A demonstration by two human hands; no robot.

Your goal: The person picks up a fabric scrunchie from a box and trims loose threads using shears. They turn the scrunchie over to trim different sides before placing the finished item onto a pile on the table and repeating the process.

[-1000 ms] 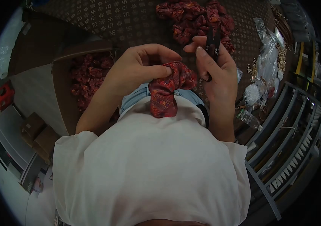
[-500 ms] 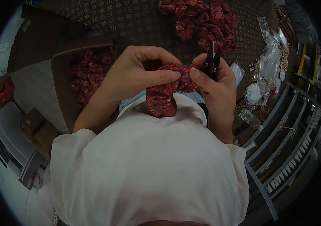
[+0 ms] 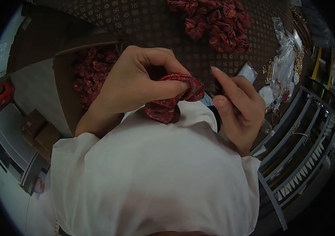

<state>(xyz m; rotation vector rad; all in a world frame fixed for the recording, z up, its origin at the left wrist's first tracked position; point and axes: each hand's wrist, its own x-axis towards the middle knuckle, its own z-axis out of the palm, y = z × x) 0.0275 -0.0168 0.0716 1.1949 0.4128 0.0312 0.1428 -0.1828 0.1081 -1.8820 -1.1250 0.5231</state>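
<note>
A red patterned fabric scrunchie (image 3: 166, 109) is bunched up in front of my chest. My left hand (image 3: 143, 78) pinches its upper edge between thumb and forefinger. To the right, my right hand (image 3: 240, 104) is apart from the scrunchie, its forefinger stretched toward it and the thumb below. Dark thread snips (image 3: 216, 87) show faintly between that thumb and forefinger; they blend into the dark background and most of their shape is hidden.
More red scrunchies (image 3: 228, 25) lie piled on the brown patterned cloth (image 3: 147, 23). An open cardboard box (image 3: 63, 86) at left holds many others. Clear plastic bags (image 3: 283, 59) lie at right, near a grey metal rack (image 3: 293, 141). A red object (image 3: 4, 94) stands far left.
My right hand has let go of the scrunchie and moved right and down, thumb and forefinger spreading. The snips no longer point upward. My left hand keeps its pinch, and the scrunchie has turned slightly.
</note>
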